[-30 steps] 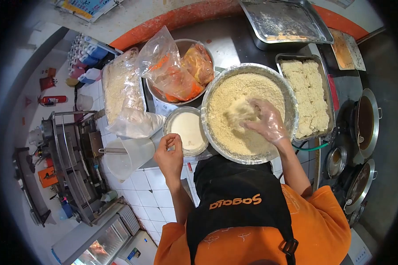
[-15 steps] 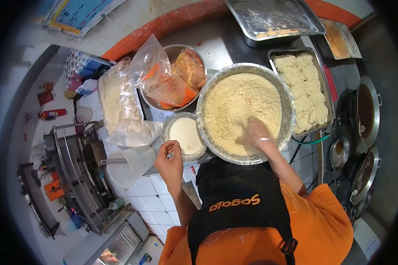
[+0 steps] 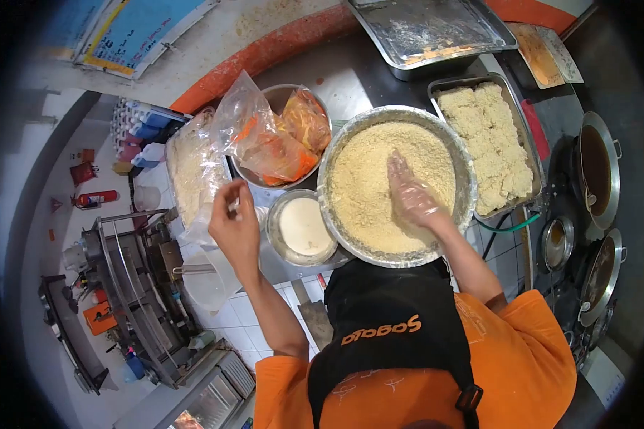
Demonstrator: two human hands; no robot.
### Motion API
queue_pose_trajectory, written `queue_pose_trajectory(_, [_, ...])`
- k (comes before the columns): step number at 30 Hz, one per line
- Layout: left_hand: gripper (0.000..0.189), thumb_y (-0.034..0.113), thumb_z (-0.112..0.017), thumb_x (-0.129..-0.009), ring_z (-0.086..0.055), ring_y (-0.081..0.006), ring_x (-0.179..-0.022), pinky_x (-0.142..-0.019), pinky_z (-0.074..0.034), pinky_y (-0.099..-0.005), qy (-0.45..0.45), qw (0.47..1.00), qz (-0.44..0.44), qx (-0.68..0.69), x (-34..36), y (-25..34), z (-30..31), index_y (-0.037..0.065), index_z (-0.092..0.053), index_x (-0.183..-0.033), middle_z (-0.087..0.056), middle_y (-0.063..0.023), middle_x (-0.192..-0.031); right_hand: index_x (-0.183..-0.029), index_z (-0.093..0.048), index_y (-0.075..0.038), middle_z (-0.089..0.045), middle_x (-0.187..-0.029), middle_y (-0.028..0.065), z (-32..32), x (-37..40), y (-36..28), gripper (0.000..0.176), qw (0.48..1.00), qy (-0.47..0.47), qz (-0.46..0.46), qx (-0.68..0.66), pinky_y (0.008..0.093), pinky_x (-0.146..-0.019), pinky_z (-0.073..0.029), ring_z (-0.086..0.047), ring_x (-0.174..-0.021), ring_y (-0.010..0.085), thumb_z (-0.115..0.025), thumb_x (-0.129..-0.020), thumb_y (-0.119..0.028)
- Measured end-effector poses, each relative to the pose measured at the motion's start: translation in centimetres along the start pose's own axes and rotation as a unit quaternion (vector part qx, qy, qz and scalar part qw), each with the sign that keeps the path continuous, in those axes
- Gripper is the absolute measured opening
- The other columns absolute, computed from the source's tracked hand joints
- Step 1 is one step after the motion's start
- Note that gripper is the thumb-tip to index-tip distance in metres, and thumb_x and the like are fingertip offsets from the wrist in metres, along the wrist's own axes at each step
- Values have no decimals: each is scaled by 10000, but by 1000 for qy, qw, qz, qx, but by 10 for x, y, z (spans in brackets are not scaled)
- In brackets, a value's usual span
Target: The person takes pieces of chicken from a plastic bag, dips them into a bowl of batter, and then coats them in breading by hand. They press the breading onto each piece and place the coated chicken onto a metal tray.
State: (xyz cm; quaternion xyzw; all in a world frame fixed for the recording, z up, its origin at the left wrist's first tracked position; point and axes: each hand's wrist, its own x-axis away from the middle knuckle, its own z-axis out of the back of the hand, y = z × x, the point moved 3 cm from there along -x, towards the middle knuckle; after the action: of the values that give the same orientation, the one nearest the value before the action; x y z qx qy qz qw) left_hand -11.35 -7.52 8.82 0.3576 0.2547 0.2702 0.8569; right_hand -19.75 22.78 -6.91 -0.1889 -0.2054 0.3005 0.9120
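Bent fingers and a thumb drawn in close to them form the loosely closed shape of my left hand (image 3: 236, 227). It is raised left of a bowl of white batter (image 3: 303, 227), near a clear bag (image 3: 199, 225), and nothing shows in it. Under a clear plastic glove, my right hand (image 3: 412, 194) has its fingers stretched out, touching the pale yellow crumbs (image 3: 361, 168). These crumbs fill a large round metal basin (image 3: 325, 187). No separate piece shows in that hand.
Bags of orange-coated food (image 3: 273, 146) lie in a bowl behind the batter. Right of the basin is a tray of crumbed pieces (image 3: 483, 136); an upturned-looking metal tray (image 3: 436, 32) lies behind. Woks (image 3: 599, 175) line the far right.
My left hand has moved left and up, away from the batter bowl. My right hand has shifted farther into the basin, its fingers now stretched out over the crumbs.
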Motion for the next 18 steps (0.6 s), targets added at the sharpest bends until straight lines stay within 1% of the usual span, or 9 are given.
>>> queue_pose_trajectory(1, [142, 97, -655, -938, -671, -131, -833, -677, -513, -277, -1, 1000, -30, 6, -18, 7, -4, 20, -706, -1047, -730, -76, -919, -1507, -295, 66, -346, -1534, 288, -6, -4, 17, 613, 994, 79, 67, 28, 409, -1154, -354, -403, -1405, 377, -425, -934, -107])
queue_pose_trajectory(2, [161, 71, -635, -927, -698, -170, -875, -698, -530, -318, -4, 998, -58, 11, -34, 12, -7, 20, -709, -1061, -740, -119, -941, -1507, -295, 66, -346, -1534, 288, 11, -2, 12, 613, 994, 82, 69, 27, 409, -1154, -354, -403, -1405, 377, -425, -934, -107])
queue_pose_trajectory(5, [184, -2, -597, -916, -684, -158, -851, -736, -532, -298, -125, 972, -183, -75, -84, -3, -29, 13, -711, -1059, -741, -66, -921, -1200, -656, 28, -670, -1120, 280, 58, 1, 11, 508, 942, 43, -265, -203, 465, -946, -490, -647, -1065, 399, -584, -927, -395])
queue_pose_trajectory(6, [184, -2, -597, -916, -684, -158, -851, -736, -532, -298, -130, 971, -189, -70, -99, -13, -33, 13, -711, -1059, -741, -66, -921, -1213, -645, 32, -658, -1153, 283, 50, -2, 11, 566, 948, 36, -263, -179, 460, -956, -488, -647, -1069, 392, -591, -914, -446])
queue_pose_trajectory(8, [304, -71, -534, -851, -714, -214, -838, -757, -542, -325, -374, 892, -182, -179, -128, -39, -66, 6, -695, -1097, -722, -201, -977, -1205, -633, 59, -653, -1179, 275, 8, -15, 21, 659, 947, 39, -268, -175, 452, -982, -477, -633, -1104, 378, -631, -886, -518])
queue_pose_trajectory(11, [356, -92, -555, -808, -719, -215, -822, -765, -549, -330, -525, 839, -133, -42, -154, -113, -108, 67, -736, -1071, -735, -188, -953, -1223, -603, 76, -648, -1192, 262, -11, -24, 23, 676, 928, 69, -219, -293, 426, -999, -466, -618, -1136, 358, -670, -886, -507])
queue_pose_trajectory(13, [327, -19, -607, -817, -714, -263, -824, -824, -542, -395, -598, 793, 51, -101, -140, -79, -107, 81, -725, -1106, -732, -184, -896, -1255, -579, 67, -642, -1206, 257, 7, -13, 16, 659, 891, 110, -204, -390, 417, -993, -469, -618, -1139, 353, -670, -900, -481])
queue_pose_trajectory(15, [293, 98, -644, -841, -688, -360, -798, -874, -516, -472, -545, 658, -376, -359, -128, -63, -115, 78, -703, -1128, -715, -177, -871, -1287, -556, 58, -636, -1219, 252, 11, -11, 18, 645, 846, 146, -177, -480, 407, -988, -472, -617, -1142, 348, -670, -914, -455])
queue_pose_trajectory(18, [371, 304, -706, -849, -661, -352, -758, -810, -509, -426, -462, 701, -447, -310, -128, -103, -129, 42, -669, -1110, -684, -169, -872, -1335, -501, 49, -620, -1224, 249, 3, -14, 27, 609, 818, 186, -103, -535, 405, -1007, -460, -598, -1158, 329, -644, -945, -395])
